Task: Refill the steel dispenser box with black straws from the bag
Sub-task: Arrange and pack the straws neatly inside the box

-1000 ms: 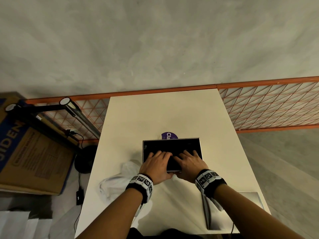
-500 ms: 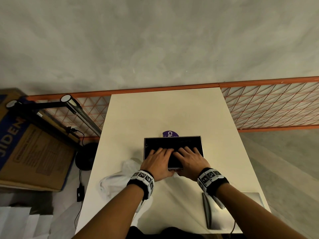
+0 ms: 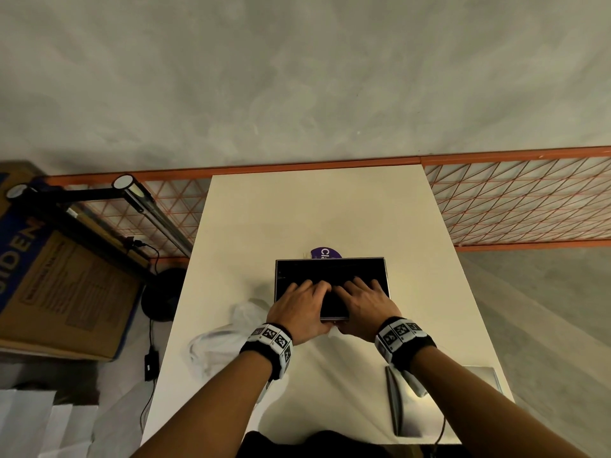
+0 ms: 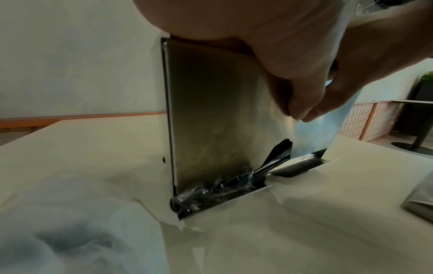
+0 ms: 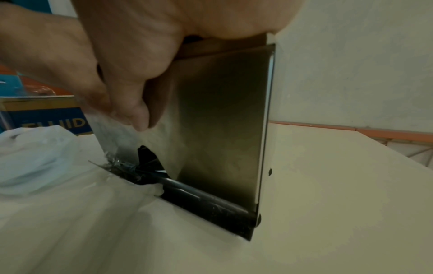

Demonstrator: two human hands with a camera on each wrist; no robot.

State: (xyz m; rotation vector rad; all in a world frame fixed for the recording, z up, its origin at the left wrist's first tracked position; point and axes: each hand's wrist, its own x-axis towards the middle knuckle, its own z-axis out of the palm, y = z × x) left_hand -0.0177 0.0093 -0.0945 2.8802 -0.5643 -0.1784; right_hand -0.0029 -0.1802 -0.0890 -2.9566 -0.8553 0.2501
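Observation:
The steel dispenser box (image 3: 386, 282) stands open-topped in the middle of the cream table (image 3: 314, 209), filled with black straws (image 3: 330, 272). My left hand (image 3: 302, 304) and right hand (image 3: 363, 302) lie side by side on the straws, fingers stretched flat and pressing down. Both thumbs hang over the box's near wall (image 4: 211, 120), meeting low on it. At the box's foot, plastic-wrapped straws (image 4: 215, 187) lie in the dispensing slot; the same straws (image 5: 206, 202) show in the right wrist view. The crumpled clear bag (image 3: 224, 342) lies left of the box.
A flat steel lid (image 3: 396, 404) lies at the table's near right, partly under my right forearm. A purple label (image 3: 322, 253) peeks out behind the box. Left of the table stand a cardboard carton (image 3: 66, 285) and a lamp (image 3: 139, 200). An orange mesh rail (image 3: 512, 200) runs behind.
My fingers have crept slightly farther across the straws. The box and the bag have stayed where they were.

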